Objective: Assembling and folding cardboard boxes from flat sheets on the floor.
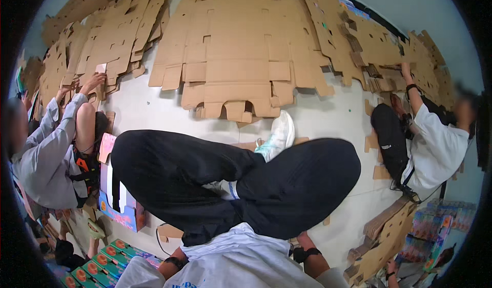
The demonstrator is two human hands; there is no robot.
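I sit with my black-trousered legs folded before me. My left hand [180,252] is down beside my left hip; a black band circles its wrist, and my thigh and clothing hide its fingers. Beside my right hip is my right hand [305,240], also banded at the wrist, with its fingers tucked out of sight under the thigh. What either hand touches does not show. Just beyond my white shoe [277,134] lies a large flat cut-out cardboard sheet [233,52] with slots and tabs. A small cardboard piece [169,232] lies near my left hand.
More flat cardboard sheets [105,42] spread at the far left, with others [353,42] far right. A person [54,149] sits left, another [435,139] right. A printed box [120,206] stands by my left knee, green boxes [102,265] behind it, stacked cardboard [387,237] lower right.
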